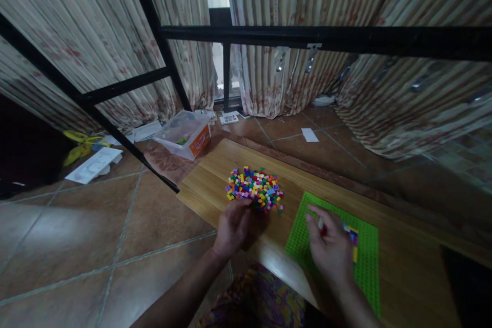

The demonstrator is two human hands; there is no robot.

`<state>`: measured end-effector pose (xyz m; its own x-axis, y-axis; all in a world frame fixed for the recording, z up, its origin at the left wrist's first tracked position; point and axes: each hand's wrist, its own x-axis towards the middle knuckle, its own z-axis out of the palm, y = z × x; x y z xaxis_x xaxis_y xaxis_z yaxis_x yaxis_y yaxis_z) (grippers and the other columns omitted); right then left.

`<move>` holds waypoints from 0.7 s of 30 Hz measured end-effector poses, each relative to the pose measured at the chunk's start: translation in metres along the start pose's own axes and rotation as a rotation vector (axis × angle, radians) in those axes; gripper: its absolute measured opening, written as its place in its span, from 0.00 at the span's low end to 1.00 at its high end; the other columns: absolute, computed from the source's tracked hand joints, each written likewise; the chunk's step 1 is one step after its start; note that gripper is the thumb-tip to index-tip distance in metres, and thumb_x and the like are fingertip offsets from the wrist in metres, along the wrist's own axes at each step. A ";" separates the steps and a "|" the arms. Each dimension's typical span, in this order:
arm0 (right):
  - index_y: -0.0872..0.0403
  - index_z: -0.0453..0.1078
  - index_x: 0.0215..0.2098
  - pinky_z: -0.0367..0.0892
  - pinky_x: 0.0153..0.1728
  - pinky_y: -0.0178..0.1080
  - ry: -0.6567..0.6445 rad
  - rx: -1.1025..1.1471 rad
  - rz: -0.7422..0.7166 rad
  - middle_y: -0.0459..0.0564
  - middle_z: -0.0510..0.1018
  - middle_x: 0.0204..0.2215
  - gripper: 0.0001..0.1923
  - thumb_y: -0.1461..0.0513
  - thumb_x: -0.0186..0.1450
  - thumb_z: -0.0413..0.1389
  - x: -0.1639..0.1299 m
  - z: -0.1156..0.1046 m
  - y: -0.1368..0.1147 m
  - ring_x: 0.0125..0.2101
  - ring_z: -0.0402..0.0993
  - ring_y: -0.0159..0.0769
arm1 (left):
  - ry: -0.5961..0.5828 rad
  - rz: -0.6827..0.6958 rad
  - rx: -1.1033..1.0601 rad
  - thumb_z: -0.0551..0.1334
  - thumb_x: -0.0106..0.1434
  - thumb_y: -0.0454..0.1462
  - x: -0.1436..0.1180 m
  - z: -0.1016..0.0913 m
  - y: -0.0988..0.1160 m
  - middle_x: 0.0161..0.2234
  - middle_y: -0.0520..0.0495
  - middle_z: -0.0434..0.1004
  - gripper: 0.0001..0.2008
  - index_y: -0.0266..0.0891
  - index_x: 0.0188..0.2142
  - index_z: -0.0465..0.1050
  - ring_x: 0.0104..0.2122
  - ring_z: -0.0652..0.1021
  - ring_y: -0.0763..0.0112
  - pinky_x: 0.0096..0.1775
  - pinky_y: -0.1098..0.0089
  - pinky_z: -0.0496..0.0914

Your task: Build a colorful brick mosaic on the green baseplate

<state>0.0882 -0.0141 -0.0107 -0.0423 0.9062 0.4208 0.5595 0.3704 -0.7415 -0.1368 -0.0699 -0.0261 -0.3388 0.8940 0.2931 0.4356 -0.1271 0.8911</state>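
Observation:
A heap of small toy building bricks (253, 184) in many colours lies on the wooden table (215, 164). My left hand (232, 225) is at the near edge of the heap, its fingers curled and closed; whatever is at the fingertips is hidden. Over a green studded baseplate (371, 266) I hold my right hand (330, 246), thumb and fingers bent together. A bit of red and white shows between them, too blurred to name. Just right of that hand, several yellow, blue and purple bricks (354, 238) sit on the baseplate, partly covered by the hand.
A clear plastic box (184, 136) with an orange label stands on the tiled floor beyond the table's left end. Black metal bars (269, 34) run across in front of striped curtains (265, 77). A dark flat object (467, 282) lies at the table's right. White papers (309, 135) are on the floor.

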 end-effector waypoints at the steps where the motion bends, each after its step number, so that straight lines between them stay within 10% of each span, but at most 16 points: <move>1: 0.51 0.74 0.44 0.66 0.47 0.47 -0.069 -0.007 -0.061 0.52 0.79 0.41 0.13 0.55 0.67 0.51 -0.001 0.011 -0.006 0.43 0.73 0.42 | 0.034 -0.042 0.054 0.57 0.65 0.37 0.000 -0.013 -0.009 0.43 0.44 0.78 0.11 0.41 0.45 0.72 0.45 0.77 0.64 0.49 0.62 0.71; 6: 0.50 0.74 0.42 0.65 0.45 0.46 -0.240 -0.086 -0.191 0.50 0.78 0.38 0.12 0.61 0.68 0.49 0.013 0.059 -0.024 0.41 0.71 0.42 | 0.135 -0.049 0.298 0.57 0.64 0.37 0.018 -0.046 -0.040 0.43 0.43 0.76 0.13 0.39 0.47 0.71 0.45 0.76 0.62 0.49 0.58 0.72; 21: 0.49 0.71 0.52 0.56 0.55 0.55 -0.711 -0.412 -0.501 0.55 0.62 0.61 0.18 0.65 0.65 0.53 0.104 0.153 -0.052 0.60 0.54 0.52 | -0.036 0.035 0.473 0.51 0.66 0.33 0.056 -0.032 -0.054 0.59 0.40 0.65 0.23 0.39 0.61 0.57 0.59 0.66 0.61 0.60 0.53 0.62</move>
<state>-0.0723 0.0919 -0.0082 -0.7713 0.6245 0.1229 0.5814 0.7699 -0.2630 -0.2058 -0.0270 -0.0467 -0.2914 0.9082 0.3005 0.7813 0.0447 0.6226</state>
